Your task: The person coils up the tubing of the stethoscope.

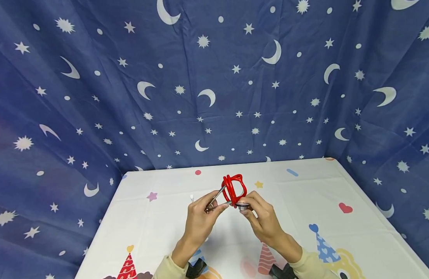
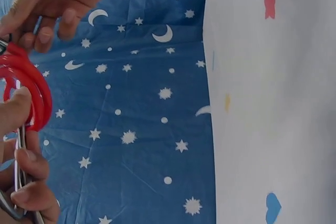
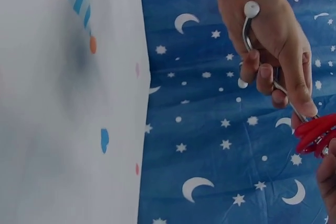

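1. Holding a stethoscope [image 1: 230, 190] up above the table [image 1: 158, 221], between the two hands; no part of it appears to rest on the cloth.
2. Far left: one white ear tip [image 1: 191, 197] shows just past the back of the left hand [image 1: 200, 217]. The right wrist view shows a second white tip [image 3: 242, 83] near that hand's fingers.
3. Left hand: fingers curled round the metal tubes [image 1: 218, 195], thumb pressing along them close to the coil. Grip looks secure.
4. Between the hands: red tubing [image 1: 225, 190] gathered in a compact bundle, several turns side by side, with an open loop toward the right hand. The metal tubes run from the left hand into this bundle. How the turns pass over one another is partly hidden.
5. Right of the coil: chest piece [image 1: 243, 206], just beside the bundle's near edge, pinched between thumb and fingers of the right hand [image 1: 263, 219]. In the left wrist view this hand's remaining fingers are bent and clear of the tubing.
6. Step in hand (judgement): working the tubing into or out of its turns; direction cannot be told from this moment.
7. Next move (judgement): calls for a steady left hold on tubes and turns while the right guides the chest piece; loosening the left could let the turns spring apart.
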### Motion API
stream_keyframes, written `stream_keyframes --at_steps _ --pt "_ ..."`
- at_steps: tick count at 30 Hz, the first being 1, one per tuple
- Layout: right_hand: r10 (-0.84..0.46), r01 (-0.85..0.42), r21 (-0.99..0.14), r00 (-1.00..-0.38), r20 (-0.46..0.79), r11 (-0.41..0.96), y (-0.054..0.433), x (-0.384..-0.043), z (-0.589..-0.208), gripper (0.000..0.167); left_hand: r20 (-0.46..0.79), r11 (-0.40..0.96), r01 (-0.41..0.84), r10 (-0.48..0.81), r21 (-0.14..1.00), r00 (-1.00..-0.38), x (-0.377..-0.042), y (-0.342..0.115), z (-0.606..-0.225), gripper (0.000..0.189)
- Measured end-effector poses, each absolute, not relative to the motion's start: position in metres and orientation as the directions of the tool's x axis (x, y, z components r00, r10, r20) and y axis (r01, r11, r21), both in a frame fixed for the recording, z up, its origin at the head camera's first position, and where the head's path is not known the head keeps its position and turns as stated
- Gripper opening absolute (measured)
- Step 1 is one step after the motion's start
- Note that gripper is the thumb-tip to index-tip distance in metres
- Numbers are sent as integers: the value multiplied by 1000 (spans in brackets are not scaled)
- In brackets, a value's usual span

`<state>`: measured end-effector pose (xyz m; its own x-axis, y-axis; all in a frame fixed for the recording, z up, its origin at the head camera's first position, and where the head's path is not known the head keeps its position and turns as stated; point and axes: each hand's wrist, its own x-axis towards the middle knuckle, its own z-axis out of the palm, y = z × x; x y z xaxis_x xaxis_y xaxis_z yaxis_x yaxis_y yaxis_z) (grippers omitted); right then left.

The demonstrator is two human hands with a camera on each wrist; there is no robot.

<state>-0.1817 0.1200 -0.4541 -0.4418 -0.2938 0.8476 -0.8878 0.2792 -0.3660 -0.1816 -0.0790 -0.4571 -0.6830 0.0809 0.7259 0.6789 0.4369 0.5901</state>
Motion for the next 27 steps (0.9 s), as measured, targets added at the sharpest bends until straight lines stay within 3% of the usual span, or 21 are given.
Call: stream_keyframes --at_steps 16,27 --pt "-283 -898 -354 -422 861 260 120 -176 -451 29 733 488 659 58 572 -678 -180 -84 -453 37" --pt "-139 -723 -664 -690 711 192 117 -171 -447 8 759 558 662 85 500 -645 -177 -80 -455 41"
